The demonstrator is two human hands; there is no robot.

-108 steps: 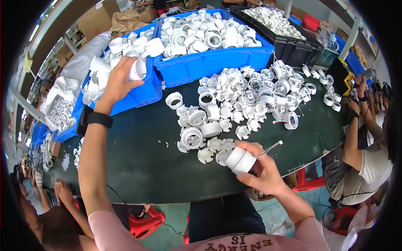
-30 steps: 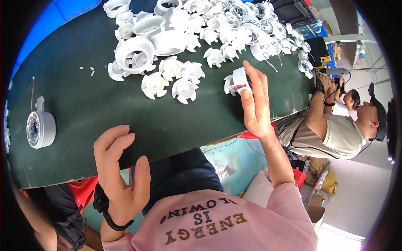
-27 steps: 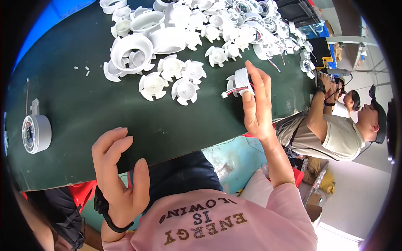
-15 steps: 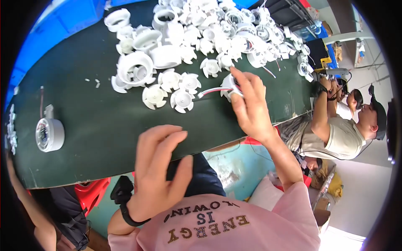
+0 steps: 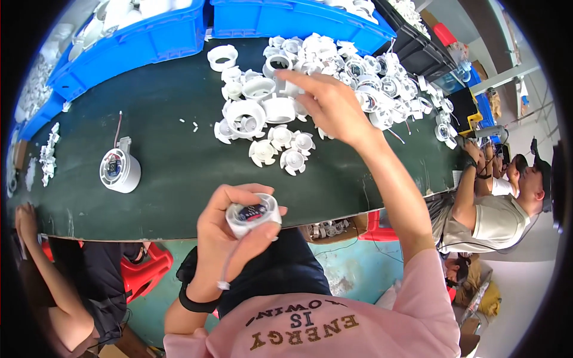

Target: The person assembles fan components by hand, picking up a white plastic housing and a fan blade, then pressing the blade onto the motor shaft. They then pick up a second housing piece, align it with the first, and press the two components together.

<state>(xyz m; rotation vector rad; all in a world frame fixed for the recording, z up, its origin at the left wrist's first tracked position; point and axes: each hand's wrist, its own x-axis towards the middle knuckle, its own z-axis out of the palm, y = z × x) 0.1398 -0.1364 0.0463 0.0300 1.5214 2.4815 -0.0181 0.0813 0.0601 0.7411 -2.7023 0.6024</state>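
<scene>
In my left hand (image 5: 230, 230) is a small round white motor housing (image 5: 255, 216) with a dark circuit board in its face, gripped between thumb and fingers. Its thin wire (image 5: 227, 268) hangs down past my palm to a white connector. My right hand (image 5: 334, 110) reaches over the near side of the parts pile, index finger stretched out and fingers apart. Its fingertips are at a white ring-shaped casing (image 5: 276, 62); whether they touch it I cannot tell. Just left of that hand lie more white casings (image 5: 246, 117) and several white fan impellers (image 5: 293, 160).
A finished-looking white fan unit (image 5: 121, 170) stands at the left on the dark green table (image 5: 185, 173). Blue bins (image 5: 286, 27) and a black crate (image 5: 418, 45) line the far edge. Co-workers sit at both sides; one person's hand (image 5: 25, 222) rests at the left edge.
The wired motor housing has passed from my right hand to my left. My right hand has moved up and left to the white casings. The view has shifted, showing more of the bins.
</scene>
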